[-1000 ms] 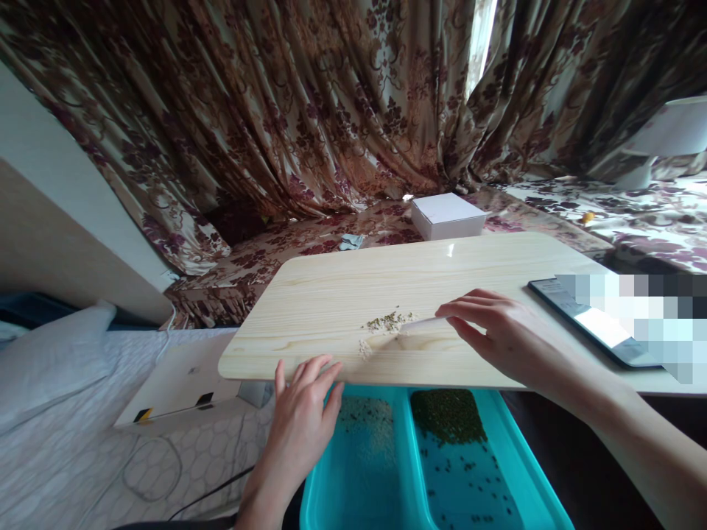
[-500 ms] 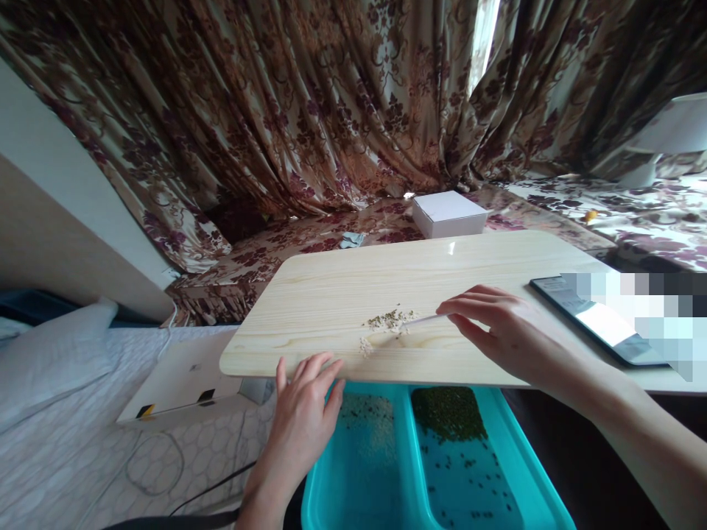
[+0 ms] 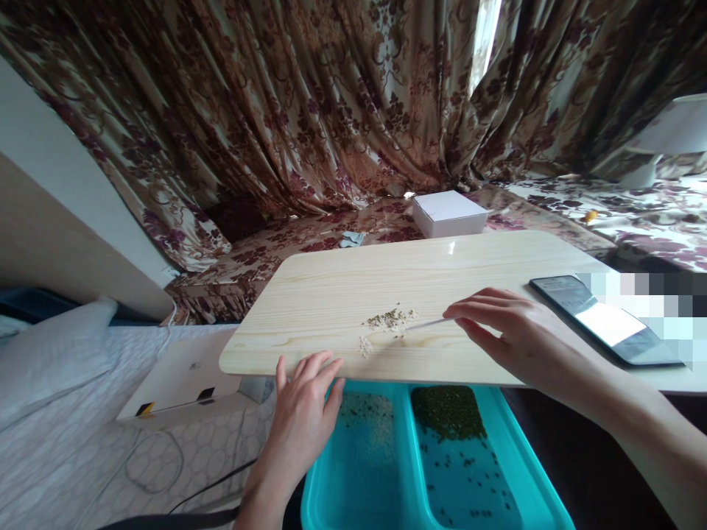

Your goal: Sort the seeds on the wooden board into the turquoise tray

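Observation:
My right hand (image 3: 494, 324) pinches a thin pale stick (image 3: 428, 323) above the wooden tabletop (image 3: 342, 283). The stick's far tip is close to a small mixed pile of green and whitish grains (image 3: 389, 319). A smaller cluster of whitish grains (image 3: 365, 346) lies nearer the front edge. My left hand (image 3: 309, 394) rests at that edge with its fingers spread, holding nothing. Below the edge is a turquoise two-part tub (image 3: 407, 478). Its left compartment has whitish grains (image 3: 381, 423) with dark specks; the right one has a heap of green grains (image 3: 450, 412).
A phone or tablet (image 3: 602, 316) lies at the tabletop's right, partly blurred out. Behind the table stands a white box (image 3: 450, 210) beside a pale blue cloth (image 3: 352, 239). At left, a flat white box (image 3: 180, 375) and cables lie on the bed (image 3: 55, 456).
My right hand has shifted slightly right with the stick, drawing its tip back from the mixed pile. My left hand stays in place.

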`<state>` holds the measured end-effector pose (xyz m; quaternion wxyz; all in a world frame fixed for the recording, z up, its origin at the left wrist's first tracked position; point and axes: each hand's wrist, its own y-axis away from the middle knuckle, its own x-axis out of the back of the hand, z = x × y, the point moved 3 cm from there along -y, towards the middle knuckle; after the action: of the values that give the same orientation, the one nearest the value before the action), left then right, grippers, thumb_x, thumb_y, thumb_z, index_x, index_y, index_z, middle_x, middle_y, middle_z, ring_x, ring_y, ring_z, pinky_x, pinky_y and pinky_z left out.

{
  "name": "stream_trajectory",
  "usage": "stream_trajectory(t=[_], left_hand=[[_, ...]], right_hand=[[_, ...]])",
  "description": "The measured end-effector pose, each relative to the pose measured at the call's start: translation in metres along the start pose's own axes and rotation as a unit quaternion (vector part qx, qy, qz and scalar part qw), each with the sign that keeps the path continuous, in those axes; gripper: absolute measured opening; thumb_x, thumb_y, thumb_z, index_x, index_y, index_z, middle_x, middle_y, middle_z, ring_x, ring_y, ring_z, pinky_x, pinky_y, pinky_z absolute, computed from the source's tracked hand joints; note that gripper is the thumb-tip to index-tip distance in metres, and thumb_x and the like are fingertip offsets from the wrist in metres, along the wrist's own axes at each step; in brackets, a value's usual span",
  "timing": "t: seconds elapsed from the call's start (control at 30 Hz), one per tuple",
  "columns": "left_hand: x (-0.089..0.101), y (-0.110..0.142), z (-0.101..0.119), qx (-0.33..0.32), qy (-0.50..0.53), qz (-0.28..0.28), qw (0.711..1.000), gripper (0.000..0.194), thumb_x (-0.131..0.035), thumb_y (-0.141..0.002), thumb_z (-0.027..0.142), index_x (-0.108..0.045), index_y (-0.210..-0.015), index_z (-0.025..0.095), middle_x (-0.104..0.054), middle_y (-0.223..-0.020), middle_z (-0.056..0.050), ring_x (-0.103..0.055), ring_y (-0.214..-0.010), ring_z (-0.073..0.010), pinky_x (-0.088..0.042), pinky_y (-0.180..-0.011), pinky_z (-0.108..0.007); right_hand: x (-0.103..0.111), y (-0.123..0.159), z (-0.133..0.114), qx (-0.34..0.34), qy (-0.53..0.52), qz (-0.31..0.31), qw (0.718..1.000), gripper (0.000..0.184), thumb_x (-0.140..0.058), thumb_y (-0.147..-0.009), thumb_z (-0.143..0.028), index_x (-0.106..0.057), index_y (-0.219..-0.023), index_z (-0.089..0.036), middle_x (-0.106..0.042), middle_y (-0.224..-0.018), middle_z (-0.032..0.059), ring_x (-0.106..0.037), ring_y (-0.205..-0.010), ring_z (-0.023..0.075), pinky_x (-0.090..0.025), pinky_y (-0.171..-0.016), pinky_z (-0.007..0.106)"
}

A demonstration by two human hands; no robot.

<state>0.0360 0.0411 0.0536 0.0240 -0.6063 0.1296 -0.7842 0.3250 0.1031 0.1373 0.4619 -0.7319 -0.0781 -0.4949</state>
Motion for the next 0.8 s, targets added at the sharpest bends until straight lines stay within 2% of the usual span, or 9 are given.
stream_trajectory(t=[0.23,0.5,0.63,0.8], left_hand=[[-0.0004,-0.0001,-0.0006,-0.002,-0.002,0.008,1.0,0.031,-0.049,-0.1,0.023,-0.071,-0.122,0.028,-0.071,-0.133,-0.008,-0.064,-0.123,-0.0288,-0.022,-0.119,-0.073],[0.0005,0.0006,-0.0003,-0.002,0.007,-0.001,1.0,0.032,-0.046,-0.102,0.023,-0.07,-0.123,0.026,-0.07,-0.134,-0.01,-0.063,-0.125,-0.0278,-0.019,-0.119,-0.073],[0.0003,-0.0006,-0.0013,0.001,0.005,-0.003,1.0,0.032,-0.046,-0.102,0.023,-0.07,-0.123,0.027,-0.07,-0.134,-0.009,-0.063,-0.125,-0.0276,-0.018,-0.12,-0.072],[-0.0002,-0.0005,-0.0017,0.005,0.007,0.003,1.0,0.031,-0.049,-0.1,0.023,-0.071,-0.122,0.029,-0.07,-0.134,-0.008,-0.064,-0.125,-0.0273,-0.019,-0.121,-0.07]], right_hand=[[-0.0052,-0.0011,-0.0009,-0.003,-0.011,-0.009,1.0,0.024,-0.052,-0.096,-0.012,-0.076,-0.096,-0.018,-0.081,-0.089,0.0076,-0.074,-0.08,0.0226,-0.058,-0.07,0.034],[0.0038,0.0018,-0.0068,0.004,-0.003,-0.005,1.0,0.022,-0.054,-0.096,-0.013,-0.076,-0.097,-0.016,-0.081,-0.09,0.0081,-0.074,-0.08,0.0226,-0.057,-0.071,0.034],[-0.002,0.0027,-0.0033,-0.004,-0.01,-0.015,1.0,0.023,-0.053,-0.096,-0.014,-0.076,-0.098,-0.017,-0.081,-0.088,0.0077,-0.074,-0.079,0.0222,-0.057,-0.069,0.033],[-0.0049,0.0015,0.0017,-0.019,0.021,0.003,1.0,0.023,-0.053,-0.096,-0.015,-0.076,-0.098,-0.017,-0.081,-0.088,0.0078,-0.074,-0.079,0.0238,-0.057,-0.07,0.035]])
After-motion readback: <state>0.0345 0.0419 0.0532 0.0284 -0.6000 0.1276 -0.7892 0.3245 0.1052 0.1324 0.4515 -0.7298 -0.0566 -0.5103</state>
